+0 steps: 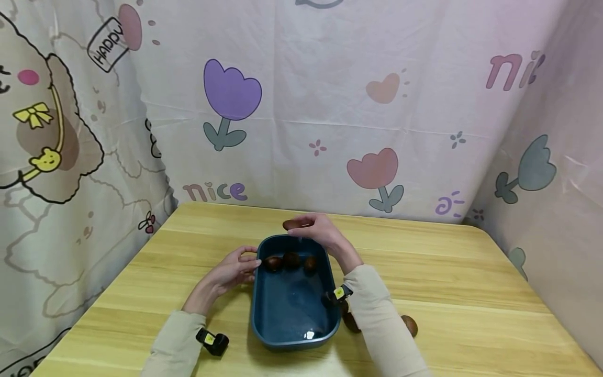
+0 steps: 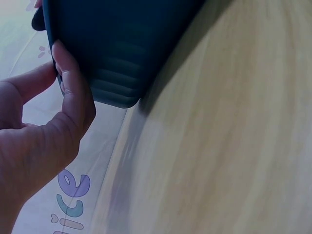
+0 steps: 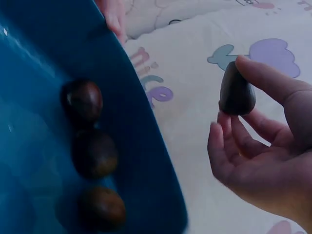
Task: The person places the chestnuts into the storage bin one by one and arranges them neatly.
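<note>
A deep blue rectangular box (image 1: 296, 309) stands on the table in the head view. Three dark brown avocados (image 1: 291, 260) lie in a row inside it, towards its far end. My left hand (image 1: 234, 269) grips the box's left rim between thumb and fingers; the left wrist view shows this hand (image 2: 53, 112) against the box's ribbed outer wall (image 2: 117, 78). Above the far rim, my right hand (image 1: 317, 230) pinches another avocado (image 3: 237, 92) between thumb and fingertips. In the right wrist view that avocado is egg-shaped, narrower at the top, beside the box.
More avocados (image 1: 350, 322) lie on the table right of the box, partly hidden by my right forearm. Another avocado (image 1: 410, 325) sits farther right, beyond the sleeve. The wooden table (image 1: 471, 293) meets a printed cloth (image 1: 301, 104) behind and at both sides.
</note>
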A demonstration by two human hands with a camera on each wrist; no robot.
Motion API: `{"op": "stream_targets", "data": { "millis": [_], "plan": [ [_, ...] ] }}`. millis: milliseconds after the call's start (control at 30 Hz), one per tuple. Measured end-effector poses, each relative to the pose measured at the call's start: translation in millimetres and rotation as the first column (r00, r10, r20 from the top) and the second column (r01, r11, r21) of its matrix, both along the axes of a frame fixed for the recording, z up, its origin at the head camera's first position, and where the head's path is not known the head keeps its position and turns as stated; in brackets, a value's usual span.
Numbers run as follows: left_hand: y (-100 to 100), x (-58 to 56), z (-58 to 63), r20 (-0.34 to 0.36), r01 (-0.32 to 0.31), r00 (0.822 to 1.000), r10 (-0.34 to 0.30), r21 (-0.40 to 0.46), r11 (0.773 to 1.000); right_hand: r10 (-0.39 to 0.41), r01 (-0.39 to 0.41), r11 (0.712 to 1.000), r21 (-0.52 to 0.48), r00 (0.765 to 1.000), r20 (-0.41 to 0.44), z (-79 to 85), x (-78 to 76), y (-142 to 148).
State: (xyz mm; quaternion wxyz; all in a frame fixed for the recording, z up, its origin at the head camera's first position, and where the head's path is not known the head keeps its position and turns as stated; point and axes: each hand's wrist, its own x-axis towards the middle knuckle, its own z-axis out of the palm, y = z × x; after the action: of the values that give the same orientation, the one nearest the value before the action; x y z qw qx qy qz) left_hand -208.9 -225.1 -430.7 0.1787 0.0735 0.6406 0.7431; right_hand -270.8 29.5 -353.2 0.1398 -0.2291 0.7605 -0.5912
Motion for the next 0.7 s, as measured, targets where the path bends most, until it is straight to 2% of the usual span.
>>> {"op": "stream_targets", "data": {
  "millis": [133,233,400,533,700],
  "plan": [
    [-1,0.0,-0.4,-0.015,0.012,1.0,-0.012,0.0,1.0,-0.04,0.042,0.998,-0.041,0.997,0.064,-8.5,1.5,-12],
    [-1,0.2,-0.8,-0.019,0.016,1.0,-0.016,0.001,1.0,-0.043,0.045,0.998,-0.031,0.997,0.069,-17.9,2.8,-20],
    [-1,0.4,0.1,-0.019,0.012,1.0,-0.012,-0.008,1.0,-0.029,0.024,0.998,0.064,0.996,0.079,-31.3,5.1,-26],
    [0,0.1,0.8,-0.019,0.007,1.0,-0.007,-0.014,1.0,-0.011,0.003,0.988,0.152,0.999,0.053,-36.9,6.2,-25],
    [0,0.1,1.1,-0.02,0.016,1.0,-0.016,-0.01,1.0,0.066,-0.072,0.976,0.204,0.997,0.034,-45.2,3.8,-22]
  ]
}}
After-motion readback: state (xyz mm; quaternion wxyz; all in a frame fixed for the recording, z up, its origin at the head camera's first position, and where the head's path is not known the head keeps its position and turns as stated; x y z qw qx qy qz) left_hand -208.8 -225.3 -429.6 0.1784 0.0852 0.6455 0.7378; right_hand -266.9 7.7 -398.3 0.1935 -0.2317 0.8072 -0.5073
